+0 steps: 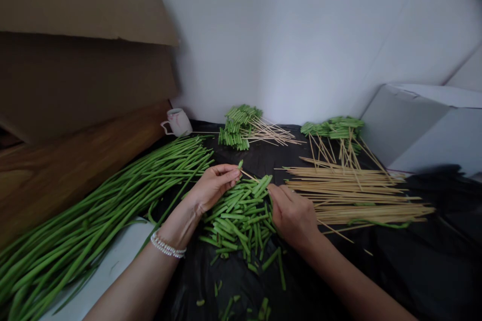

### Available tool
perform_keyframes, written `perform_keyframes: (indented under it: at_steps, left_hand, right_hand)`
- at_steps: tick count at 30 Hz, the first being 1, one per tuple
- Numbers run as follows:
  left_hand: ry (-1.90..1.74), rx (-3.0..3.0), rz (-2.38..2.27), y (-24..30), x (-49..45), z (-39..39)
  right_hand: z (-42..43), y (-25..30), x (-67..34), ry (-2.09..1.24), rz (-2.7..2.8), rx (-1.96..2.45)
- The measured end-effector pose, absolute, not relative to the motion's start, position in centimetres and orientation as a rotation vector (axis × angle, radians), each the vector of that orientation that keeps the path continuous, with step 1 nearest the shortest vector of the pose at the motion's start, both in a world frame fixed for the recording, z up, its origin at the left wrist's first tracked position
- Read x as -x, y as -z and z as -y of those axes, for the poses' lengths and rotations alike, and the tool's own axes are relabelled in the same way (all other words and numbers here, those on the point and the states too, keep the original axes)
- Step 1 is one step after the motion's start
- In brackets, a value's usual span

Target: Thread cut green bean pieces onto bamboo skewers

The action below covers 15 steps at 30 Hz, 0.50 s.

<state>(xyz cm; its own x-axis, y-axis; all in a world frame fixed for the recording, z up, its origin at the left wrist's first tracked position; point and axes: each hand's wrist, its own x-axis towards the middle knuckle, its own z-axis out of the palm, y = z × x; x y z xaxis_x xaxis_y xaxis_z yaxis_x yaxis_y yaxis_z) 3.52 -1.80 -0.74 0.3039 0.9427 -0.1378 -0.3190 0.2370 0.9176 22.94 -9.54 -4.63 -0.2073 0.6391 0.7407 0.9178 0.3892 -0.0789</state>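
My left hand (220, 183) is closed in a pinch on a short cut piece of green bean (240, 164) at the tip of a thin wooden skewer (248, 175). The fingers of my right hand (295, 213) are wrapped round the skewer's other side; a few bean pieces (263, 185) sit beside its fingertips, seemingly threaded on. Both hands are over a loose pile of cut bean pieces (239, 223). Right of my right hand lies a wide spread of bare bamboo skewers (357, 188), partly hidden behind that hand.
Long whole beans (113, 200) stretch along the left, partly over a white surface (109, 266). Filled skewers (241, 125) lie at the back, with another group (335, 128) farther right. A white mug (179, 123), cardboard box (86, 35) and white box (422, 120) border the black sheet (196, 281).
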Motion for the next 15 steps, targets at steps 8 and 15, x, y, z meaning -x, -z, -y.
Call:
perform_keyframes:
  at_steps: [8,15]
  left_hand:
    - [-0.881,-1.108,-0.803,2.5,-5.2,3.1]
    - [-0.859,-1.167,-0.804,2.1,-5.0,3.0]
  right_hand:
    - [9.7,4.1,-22.7,0.583,1.975,1.288]
    - [9.6,4.1,-22.7,0.573,1.974,1.305]
